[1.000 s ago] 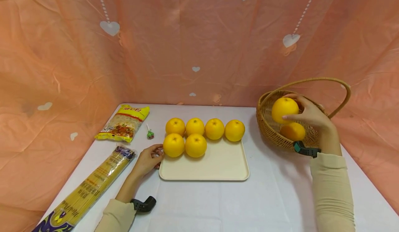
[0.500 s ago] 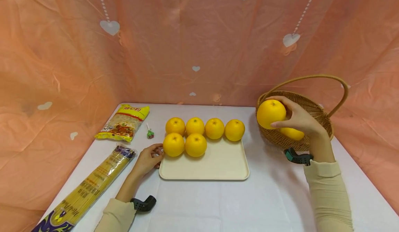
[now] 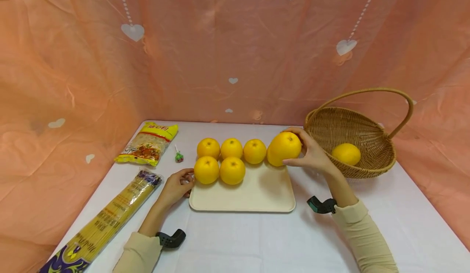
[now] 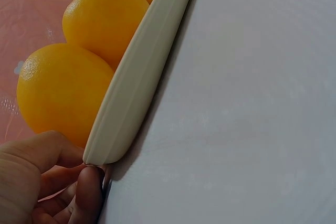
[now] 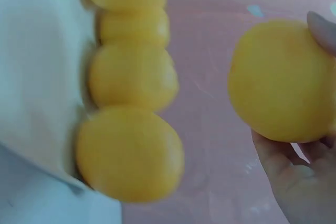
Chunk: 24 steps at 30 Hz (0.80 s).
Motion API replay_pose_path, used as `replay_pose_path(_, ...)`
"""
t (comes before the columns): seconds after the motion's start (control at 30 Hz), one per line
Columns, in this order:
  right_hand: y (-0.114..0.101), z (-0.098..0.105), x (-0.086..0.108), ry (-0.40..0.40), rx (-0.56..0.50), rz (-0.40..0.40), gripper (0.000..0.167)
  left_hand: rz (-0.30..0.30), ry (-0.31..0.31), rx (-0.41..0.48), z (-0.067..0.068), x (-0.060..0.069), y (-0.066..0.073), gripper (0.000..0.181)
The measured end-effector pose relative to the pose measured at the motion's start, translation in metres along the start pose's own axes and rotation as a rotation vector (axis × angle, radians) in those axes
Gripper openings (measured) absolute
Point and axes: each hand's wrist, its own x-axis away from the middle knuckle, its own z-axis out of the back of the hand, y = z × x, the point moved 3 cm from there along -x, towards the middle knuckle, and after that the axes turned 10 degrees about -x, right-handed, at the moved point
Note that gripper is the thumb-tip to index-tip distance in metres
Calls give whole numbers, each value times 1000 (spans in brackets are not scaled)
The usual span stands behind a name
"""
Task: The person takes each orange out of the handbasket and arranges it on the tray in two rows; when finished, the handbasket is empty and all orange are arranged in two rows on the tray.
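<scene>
My right hand [image 3: 310, 152] grips an orange [image 3: 288, 145], thumb on one side and fingers on the other. That orange hangs above the right end of the cream tray [image 3: 257, 195], overlapping the end orange of the back row in the head view. In the right wrist view the held orange [image 5: 281, 80] is apart from the row of oranges [image 5: 131, 153]. At the tray's left edge my left hand [image 3: 177, 186] pinches the rim [image 4: 100, 153], close to the front-row orange [image 3: 206, 169]. Beside that one sits a second front-row orange [image 3: 232, 170].
A wicker basket [image 3: 341, 122] with a tall handle stands at the right, one orange [image 3: 346, 154] inside. On the left lie a yellow food packet [image 3: 148, 142], a lollipop [image 3: 178, 156] and a long pack of spaghetti [image 3: 106, 220]. A patterned curtain [image 3: 235, 52] hangs behind the table.
My right hand has carried its orange leftward out of the basket to above the tray's right end. The left hand has stayed at the tray's edge.
</scene>
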Motion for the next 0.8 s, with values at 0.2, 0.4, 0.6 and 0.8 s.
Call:
replay_pose_path(0.2,6,-27,0,-18,50,41,74,1,-4,-2,0,-1,-1,41)
replay_pose_path(0.4,42,-39,-1,-7,110,26,75,11,-5,4,0,-1,-2,41)
replay_pose_path(0.6,53,-47,-2,-41,171,103,75,16,-4,-14,0,-1,-2,42)
replay_pose_path(0.8,61,-54,0,-102,280,112,74,15,-11,-6,-1,-1,-3,41)
